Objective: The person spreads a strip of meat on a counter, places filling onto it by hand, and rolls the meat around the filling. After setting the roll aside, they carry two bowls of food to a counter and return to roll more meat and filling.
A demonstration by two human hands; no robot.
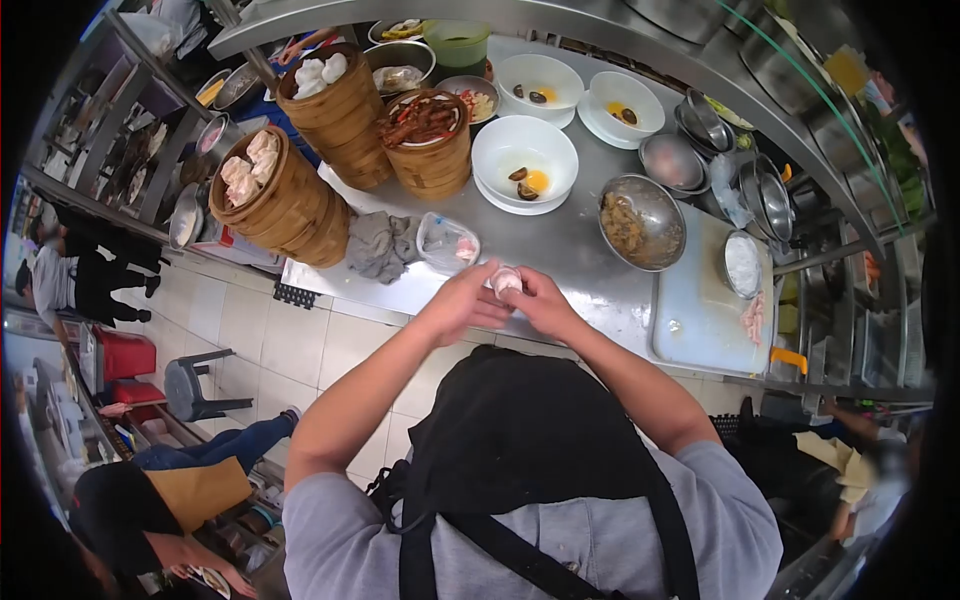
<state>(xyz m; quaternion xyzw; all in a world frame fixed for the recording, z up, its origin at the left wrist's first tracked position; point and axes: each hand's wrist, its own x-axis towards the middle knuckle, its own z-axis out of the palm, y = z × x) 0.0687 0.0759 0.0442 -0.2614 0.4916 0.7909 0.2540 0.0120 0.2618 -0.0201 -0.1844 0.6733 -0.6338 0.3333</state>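
Observation:
Between my two hands, over the near edge of the steel counter, is a small pale-pink dumpling (507, 281). Its far side faces up. My left hand (468, 302) curls round it from the left, thumb and forefinger against its side. From the right, my right hand (545, 302) pinches it with thumb and fingers. Just beyond my left hand lies a clear plastic bag or tub (436, 243) with something pink inside. A crumpled grey cloth (381, 246) sits left of that.
Bamboo steamers (305, 228) stacked at left hold dumplings; others hold buns and a reddish dish. White bowls (500, 148) with egg yolk stand behind. At right are a steel bowl of filling (655, 247) and a cutting board (695, 335). Other people work behind on both sides.

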